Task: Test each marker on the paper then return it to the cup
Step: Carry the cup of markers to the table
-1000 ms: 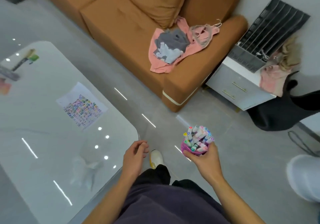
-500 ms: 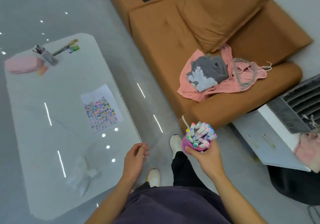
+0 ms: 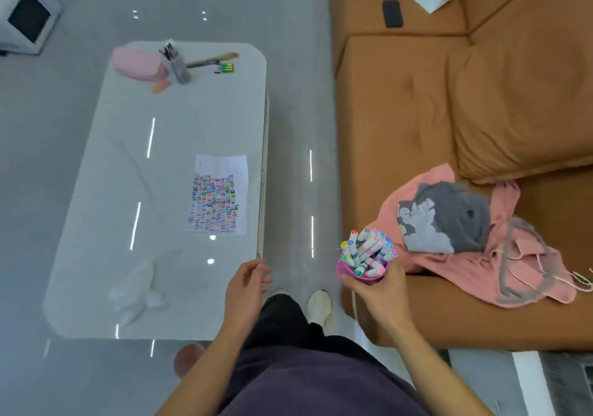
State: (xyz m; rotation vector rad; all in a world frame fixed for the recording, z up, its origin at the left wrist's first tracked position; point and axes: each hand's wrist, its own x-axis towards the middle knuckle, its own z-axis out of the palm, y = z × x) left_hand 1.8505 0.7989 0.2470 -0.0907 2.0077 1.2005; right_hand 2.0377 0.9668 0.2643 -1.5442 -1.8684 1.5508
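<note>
My right hand [image 3: 377,290] grips a pink cup [image 3: 351,271] from below, in the air between the table and the sofa. Several markers [image 3: 369,250] with pale caps stand crowded in the cup. A white sheet of paper [image 3: 221,194] covered with rows of coloured squiggles lies on the glossy white table [image 3: 128,191], near its right edge. My left hand [image 3: 245,287] hangs by the table's near right corner with fingers loosely curled and holds nothing.
An orange sofa [image 3: 401,126] stands to the right, with pink and grey clothes [image 3: 465,235], a black phone [image 3: 392,13] and a white tissue. At the table's far end are a pink pouch [image 3: 136,62], a grey pen holder [image 3: 178,65] and a brush. Crumpled tissue [image 3: 134,290] lies near me.
The view has swung left, so the table now runs straight ahead and the sofa sits at the right. My right hand still holds the cup; both hands kept their pose.
</note>
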